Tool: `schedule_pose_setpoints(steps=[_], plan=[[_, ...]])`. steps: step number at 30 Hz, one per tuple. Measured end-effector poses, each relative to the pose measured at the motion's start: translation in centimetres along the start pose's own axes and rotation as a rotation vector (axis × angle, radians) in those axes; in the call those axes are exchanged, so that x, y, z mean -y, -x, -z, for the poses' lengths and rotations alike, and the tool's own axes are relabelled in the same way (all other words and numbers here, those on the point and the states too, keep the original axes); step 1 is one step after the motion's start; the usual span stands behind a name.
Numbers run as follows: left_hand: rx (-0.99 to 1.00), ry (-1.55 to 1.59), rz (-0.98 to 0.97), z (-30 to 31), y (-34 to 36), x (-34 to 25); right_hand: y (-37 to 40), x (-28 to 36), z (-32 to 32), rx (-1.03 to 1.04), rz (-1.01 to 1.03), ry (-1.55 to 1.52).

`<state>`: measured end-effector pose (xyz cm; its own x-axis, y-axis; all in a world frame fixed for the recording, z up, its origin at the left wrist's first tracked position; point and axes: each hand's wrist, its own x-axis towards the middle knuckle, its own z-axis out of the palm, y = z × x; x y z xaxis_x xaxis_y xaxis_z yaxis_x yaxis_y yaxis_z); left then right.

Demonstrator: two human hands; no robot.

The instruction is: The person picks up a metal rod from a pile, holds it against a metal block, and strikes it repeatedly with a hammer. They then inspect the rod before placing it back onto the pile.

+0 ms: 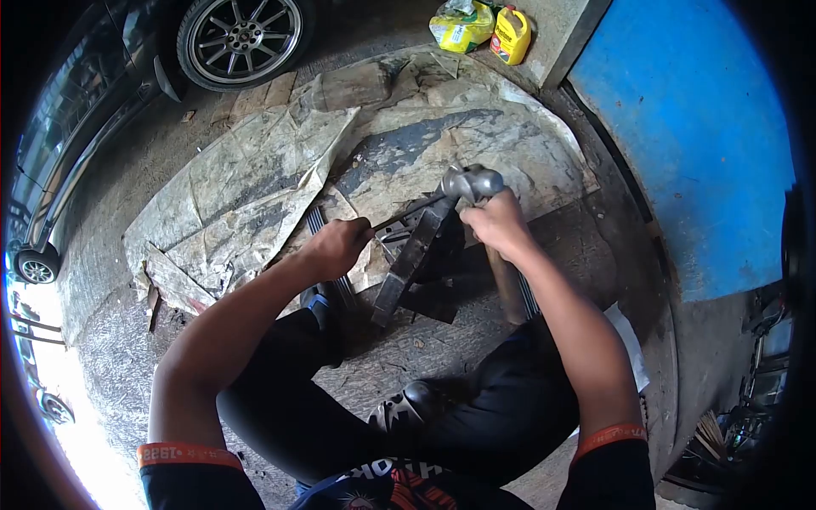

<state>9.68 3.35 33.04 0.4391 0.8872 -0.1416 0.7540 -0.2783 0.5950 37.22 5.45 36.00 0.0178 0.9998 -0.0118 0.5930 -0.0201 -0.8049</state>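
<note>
My right hand (500,224) is closed around the wooden handle of a ball-peen hammer (476,184), close below its head. In my left hand (336,246) is a screwdriver-like tool (406,212) with a dark handle end and a long thin shaft. Its shaft slants up to the right, and the far end meets the hammer head in this view. Under both tools a heavy dark metal block (408,270) stands at a slant between my feet. Flat dark metal pieces lie around the block, partly hidden by it.
A dirty, crumpled sheet (246,183) covers the floor ahead. Beyond it stand a car wheel (242,38), a yellow jug (511,36) and a yellow bag (461,27). A blue panel (688,136) rises at the right. My bent legs frame the work area.
</note>
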Motion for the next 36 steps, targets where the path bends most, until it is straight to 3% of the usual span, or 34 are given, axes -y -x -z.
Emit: schedule_pose_setpoints(steps=[2,4,6,10,12,13,14,15,16,18,19,21,25,28,32,34,36], plan=[[-0.028,-0.002,0.030,-0.2,-0.4,0.0,0.4,0.8,0.6,0.085,-0.132,0.097],[-0.015,-0.009,0.052,0.1,-0.6,-0.2,0.3,1.6,0.8,-0.012,-0.064,0.105],[0.003,-0.004,0.083,0.1,-0.7,-0.1,0.7,3.5,2.6,-0.161,0.211,-0.222],[0.012,-0.020,0.078,-0.3,-0.9,0.1,2.3,7.7,5.5,-0.195,0.290,-0.521],[-0.026,-0.043,0.065,-0.6,-1.1,0.3,1.5,5.2,3.7,-0.281,0.372,-0.282],[-0.009,-0.052,0.038,-0.5,-1.2,0.0,0.7,4.8,2.9,-0.143,0.322,0.124],[-0.003,-0.046,0.043,-1.1,-0.6,-0.2,-1.7,1.1,0.7,0.089,-0.096,0.437],[-0.023,-0.067,0.050,-1.6,-0.3,-0.2,-1.5,0.1,0.6,0.139,-0.153,0.329],[-0.054,-0.109,0.037,-1.2,-0.7,0.1,-0.8,-0.7,0.3,0.092,-0.049,0.275],[-0.045,-0.082,0.031,-0.6,-0.8,0.0,-0.1,-1.0,1.2,0.086,-0.172,0.118],[-0.040,-0.063,0.044,-0.4,-0.7,-0.6,0.1,-0.7,1.4,0.097,-0.177,0.123],[-0.034,-0.059,0.042,-0.2,-0.7,-1.1,0.7,-0.2,1.6,0.019,0.057,0.123],[0.050,-0.015,0.071,0.2,-0.7,-1.7,0.6,0.8,1.1,-0.032,0.087,0.124],[0.055,-0.029,0.061,0.2,-0.5,-2.0,0.1,0.5,0.7,0.019,-0.036,0.221],[0.071,0.014,0.104,0.4,-0.7,-2.0,1.3,6.1,4.2,-0.173,0.223,-0.229],[0.089,0.060,0.088,0.3,-1.0,-1.6,2.8,9.4,6.5,-0.172,0.248,-0.536],[0.094,0.059,0.081,0.1,-1.3,-1.2,3.5,8.7,5.8,-0.223,0.281,-0.575]])
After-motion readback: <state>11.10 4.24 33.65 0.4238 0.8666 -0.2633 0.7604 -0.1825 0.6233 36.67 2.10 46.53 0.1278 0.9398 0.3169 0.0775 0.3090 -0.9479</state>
